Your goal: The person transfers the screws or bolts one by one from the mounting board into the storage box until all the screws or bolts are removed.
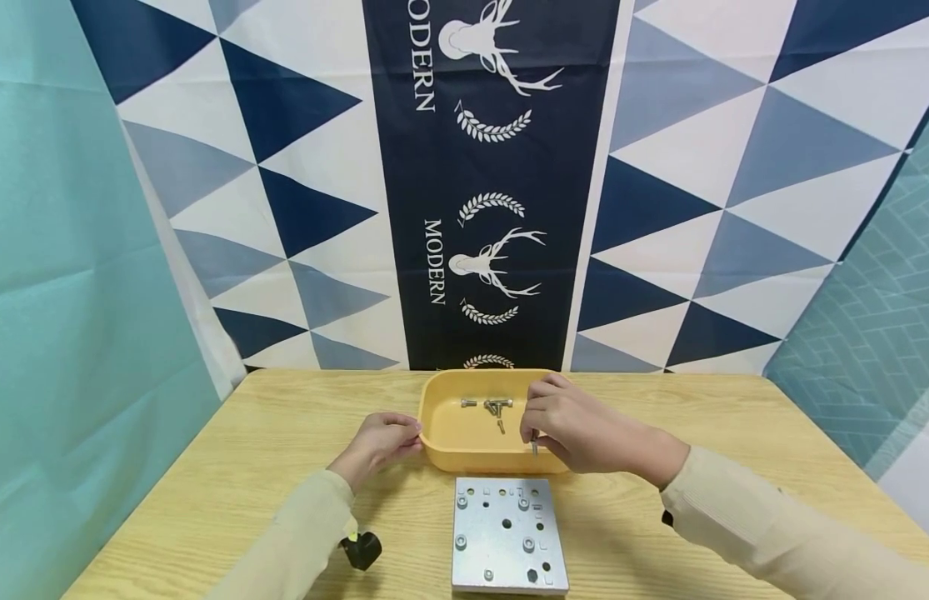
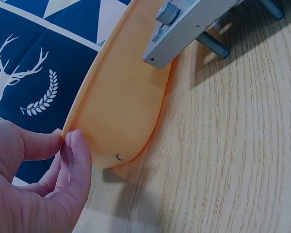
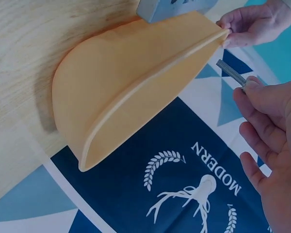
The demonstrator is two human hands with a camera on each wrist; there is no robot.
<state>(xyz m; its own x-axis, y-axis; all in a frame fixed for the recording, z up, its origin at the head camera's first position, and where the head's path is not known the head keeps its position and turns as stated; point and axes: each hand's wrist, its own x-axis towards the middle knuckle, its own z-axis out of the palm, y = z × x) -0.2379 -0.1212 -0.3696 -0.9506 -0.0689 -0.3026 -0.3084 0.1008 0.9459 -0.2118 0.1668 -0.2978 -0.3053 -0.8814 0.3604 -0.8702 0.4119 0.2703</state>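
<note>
A yellow-orange plastic bin [image 1: 449,454] stands on the table, with several loose screws [image 1: 498,406] on its floor. My left hand [image 1: 385,439] pinches the bin's left rim between thumb and fingers, as the left wrist view [image 2: 48,170] confirms. Over the bin's right front side, my right hand [image 1: 565,423] holds a single screw [image 3: 231,73] by one end, between thumb and forefinger, its threaded shank sticking out. In front of the bin is a silver metal plate [image 1: 501,533] with holes and several screws set in it; threaded ends [image 2: 213,44] stick out beneath it.
The wooden table [image 1: 284,475] reaches back to a patterned cloth [image 1: 494,183] with triangles and deer heads. A teal cloth [image 1: 89,333] hangs at the left. A small black object [image 1: 362,550] shows beside the left sleeve.
</note>
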